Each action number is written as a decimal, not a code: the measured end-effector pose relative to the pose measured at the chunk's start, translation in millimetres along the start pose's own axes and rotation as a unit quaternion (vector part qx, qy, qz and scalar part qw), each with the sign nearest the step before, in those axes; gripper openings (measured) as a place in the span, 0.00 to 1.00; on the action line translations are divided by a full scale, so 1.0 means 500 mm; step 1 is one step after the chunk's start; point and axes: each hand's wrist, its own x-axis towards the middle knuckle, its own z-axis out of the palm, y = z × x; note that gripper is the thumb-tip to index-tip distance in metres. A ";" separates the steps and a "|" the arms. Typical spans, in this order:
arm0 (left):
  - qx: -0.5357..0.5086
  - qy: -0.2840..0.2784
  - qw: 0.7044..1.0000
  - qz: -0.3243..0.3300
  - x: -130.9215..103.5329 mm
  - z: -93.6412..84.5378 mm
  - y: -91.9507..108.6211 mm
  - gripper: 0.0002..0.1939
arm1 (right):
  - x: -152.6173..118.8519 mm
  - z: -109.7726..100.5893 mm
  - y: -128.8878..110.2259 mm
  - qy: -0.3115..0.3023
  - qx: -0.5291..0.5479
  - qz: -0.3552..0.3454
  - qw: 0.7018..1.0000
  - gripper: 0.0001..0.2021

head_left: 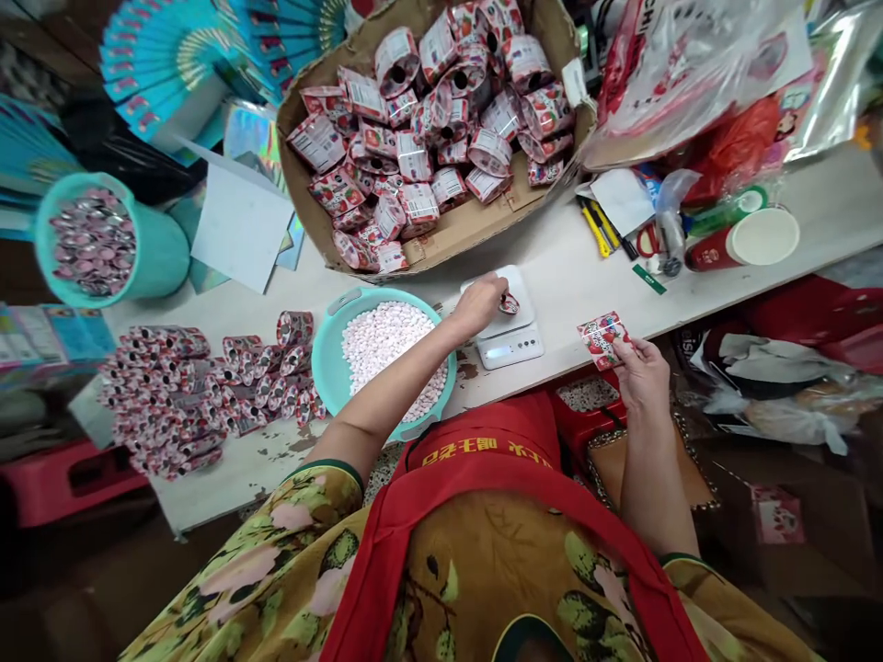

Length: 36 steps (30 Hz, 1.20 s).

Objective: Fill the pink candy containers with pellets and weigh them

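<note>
My left hand [479, 303] reaches over a small white digital scale [511, 349]. Its fingers are closed at the edge of a small, round, red-patterned container [509, 303] above the scale's plate; whether that container rests on the plate I cannot tell. Held between the thumb and fingers of my right hand [643, 370] is a flat packet [602, 338] with a strawberry print, just past the table's front edge. Under my left forearm stands a turquoise basin [329, 354] of small pale pink candies [386, 336].
Behind the scale, a cardboard box [475, 230] holds many strawberry-print rolls. More rolls [166, 395] are stacked at left, near a turquoise bucket [162, 253] of small wrapped pieces. A cutter [597, 228], a paper cup [762, 237] and plastic bags [696, 92] lie right.
</note>
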 end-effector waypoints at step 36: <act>-0.606 0.161 0.743 -0.233 -0.209 -0.047 -0.151 0.07 | -0.030 0.024 0.032 -0.002 -0.009 0.009 1.000 0.26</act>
